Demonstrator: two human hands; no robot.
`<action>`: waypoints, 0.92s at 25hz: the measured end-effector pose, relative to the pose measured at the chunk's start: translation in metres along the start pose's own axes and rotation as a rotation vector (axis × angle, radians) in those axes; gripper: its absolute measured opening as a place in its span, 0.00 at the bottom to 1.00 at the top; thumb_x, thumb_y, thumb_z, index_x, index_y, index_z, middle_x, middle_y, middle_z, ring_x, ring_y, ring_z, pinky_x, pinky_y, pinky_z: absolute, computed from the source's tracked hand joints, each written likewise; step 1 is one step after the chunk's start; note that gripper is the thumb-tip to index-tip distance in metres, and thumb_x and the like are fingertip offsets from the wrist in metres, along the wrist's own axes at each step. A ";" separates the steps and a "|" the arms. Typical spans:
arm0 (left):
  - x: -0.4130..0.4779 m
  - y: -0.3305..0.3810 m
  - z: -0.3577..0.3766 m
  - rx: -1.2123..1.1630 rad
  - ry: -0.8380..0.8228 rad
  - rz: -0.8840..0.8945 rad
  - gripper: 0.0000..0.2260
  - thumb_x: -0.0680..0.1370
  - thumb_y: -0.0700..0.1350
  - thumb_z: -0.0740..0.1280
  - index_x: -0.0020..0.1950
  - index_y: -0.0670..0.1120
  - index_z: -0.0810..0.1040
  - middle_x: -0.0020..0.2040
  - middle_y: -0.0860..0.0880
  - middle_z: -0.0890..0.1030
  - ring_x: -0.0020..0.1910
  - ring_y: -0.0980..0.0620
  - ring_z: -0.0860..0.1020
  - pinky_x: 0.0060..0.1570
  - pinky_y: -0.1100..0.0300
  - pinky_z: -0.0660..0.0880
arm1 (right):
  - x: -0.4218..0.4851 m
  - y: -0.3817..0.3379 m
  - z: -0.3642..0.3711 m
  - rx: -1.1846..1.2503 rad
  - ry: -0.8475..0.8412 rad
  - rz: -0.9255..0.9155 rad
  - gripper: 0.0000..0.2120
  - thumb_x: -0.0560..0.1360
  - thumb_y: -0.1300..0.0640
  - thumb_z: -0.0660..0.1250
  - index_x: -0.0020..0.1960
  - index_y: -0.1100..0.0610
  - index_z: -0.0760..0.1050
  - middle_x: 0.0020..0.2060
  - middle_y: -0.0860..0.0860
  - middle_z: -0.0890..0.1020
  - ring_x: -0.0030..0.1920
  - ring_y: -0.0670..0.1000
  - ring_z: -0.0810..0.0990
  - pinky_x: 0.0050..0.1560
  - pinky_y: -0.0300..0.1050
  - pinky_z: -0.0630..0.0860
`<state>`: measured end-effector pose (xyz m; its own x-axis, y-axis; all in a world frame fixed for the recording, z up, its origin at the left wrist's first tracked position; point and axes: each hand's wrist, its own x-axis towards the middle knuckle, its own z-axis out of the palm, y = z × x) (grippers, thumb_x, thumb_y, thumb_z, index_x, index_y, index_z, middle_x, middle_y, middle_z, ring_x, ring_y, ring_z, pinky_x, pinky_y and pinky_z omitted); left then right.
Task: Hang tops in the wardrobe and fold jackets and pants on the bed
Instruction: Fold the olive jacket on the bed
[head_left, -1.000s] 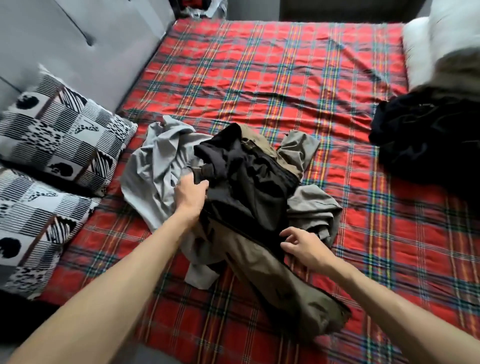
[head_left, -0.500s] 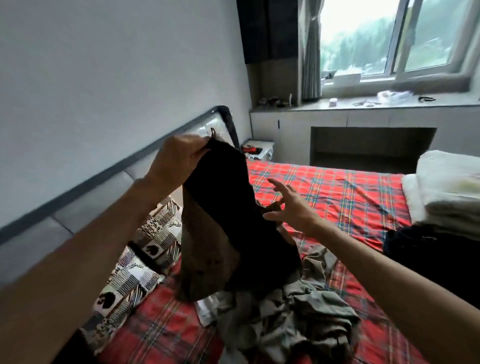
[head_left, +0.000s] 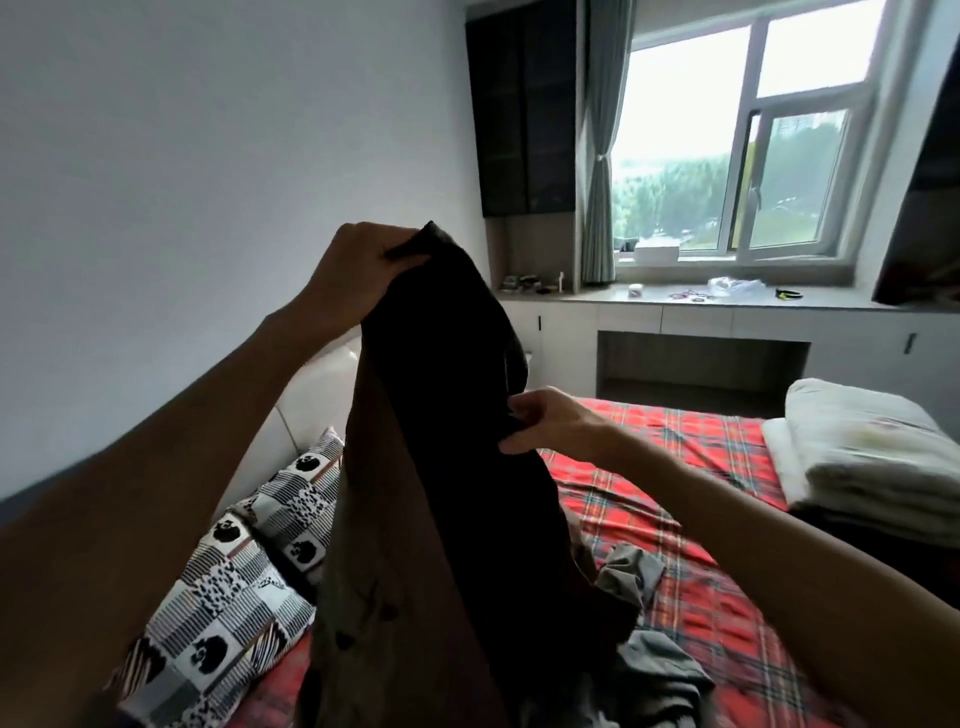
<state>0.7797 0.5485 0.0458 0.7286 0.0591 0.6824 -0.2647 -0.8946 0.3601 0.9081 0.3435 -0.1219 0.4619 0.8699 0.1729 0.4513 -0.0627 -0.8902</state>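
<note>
the left hand was raised high above the bed, its fingers and thumb curled round the top edge of a black garment. the garment hung straight down from that grip over the bed's near part, its lower end reaching the heap of grey clothes on the bed. brown cloth hung along it on the headboard side of the bed; whether it was the same piece could not be told. the right hand, lower above the bed, pinched the garment's side edge between thumb and curled fingers. black-and-white patterned pillows lay at the bed's head, folded white bedding at its opposite end.
</note>
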 end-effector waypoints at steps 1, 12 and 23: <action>-0.002 0.002 -0.006 -0.060 0.010 0.005 0.09 0.79 0.41 0.68 0.55 0.41 0.84 0.38 0.53 0.82 0.38 0.63 0.77 0.44 0.64 0.72 | -0.013 -0.009 0.002 0.184 -0.093 0.029 0.13 0.69 0.61 0.74 0.44 0.68 0.72 0.37 0.54 0.75 0.39 0.50 0.76 0.43 0.43 0.74; -0.021 0.071 -0.046 -0.499 -0.118 0.236 0.22 0.79 0.35 0.65 0.41 0.63 0.85 0.36 0.62 0.82 0.39 0.64 0.80 0.44 0.70 0.73 | -0.096 -0.017 0.044 0.156 0.127 0.152 0.45 0.63 0.58 0.75 0.74 0.44 0.58 0.76 0.50 0.55 0.73 0.56 0.63 0.70 0.59 0.69; -0.032 0.139 -0.024 -0.149 -0.060 0.236 0.11 0.78 0.40 0.68 0.57 0.54 0.82 0.49 0.53 0.85 0.47 0.64 0.80 0.51 0.71 0.73 | -0.169 -0.059 -0.039 -0.269 0.630 0.322 0.05 0.71 0.68 0.61 0.37 0.62 0.73 0.30 0.50 0.74 0.29 0.44 0.72 0.32 0.42 0.66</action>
<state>0.7040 0.4328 0.0893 0.6703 -0.1735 0.7216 -0.5183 -0.8054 0.2878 0.8326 0.1809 -0.0824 0.9150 0.3494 0.2018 0.3538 -0.4542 -0.8176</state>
